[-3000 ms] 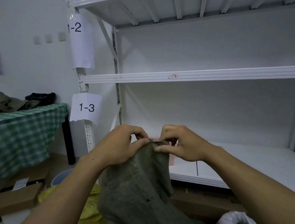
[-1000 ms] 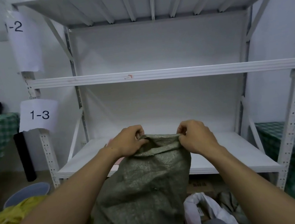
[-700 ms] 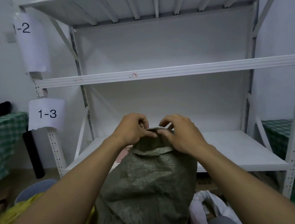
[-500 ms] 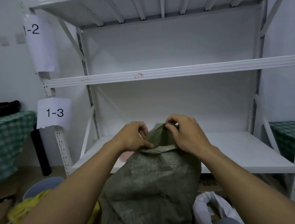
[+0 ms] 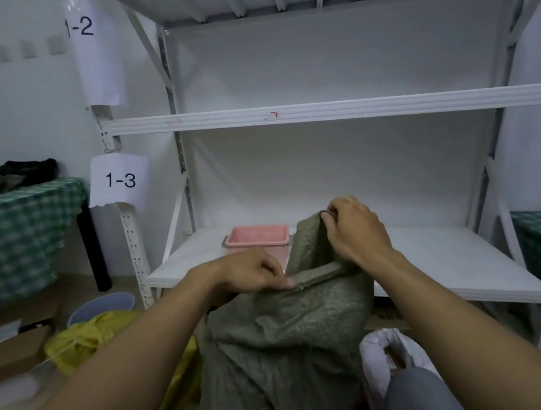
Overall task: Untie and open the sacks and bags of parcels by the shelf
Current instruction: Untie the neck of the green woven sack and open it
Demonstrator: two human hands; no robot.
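A grey-green woven sack [image 5: 278, 345] stands upright in front of me, before the white shelf [image 5: 437, 260]. My left hand [image 5: 253, 269] pinches the near hem of its mouth, low down. My right hand [image 5: 354, 229] grips the far edge of the mouth and holds it up higher, so the top fabric rises in a peak. The inside of the sack is hidden. A yellow bag [image 5: 89, 340] lies on the floor to the left and a white bag [image 5: 380, 350] to the right of the sack.
A pink plastic bin [image 5: 259, 236] sits on the lowest shelf board behind the sack. Left are a table with a green checked cloth [image 5: 12, 230], a blue bucket [image 5: 98, 307] and a cardboard box [image 5: 9, 352] on the floor. Paper labels 1-2 and 1-3 hang on the shelf post.
My hands have drawn apart: the left dropped with the near hem, the right lifted the far edge. The pink bin behind the sack has come into sight.
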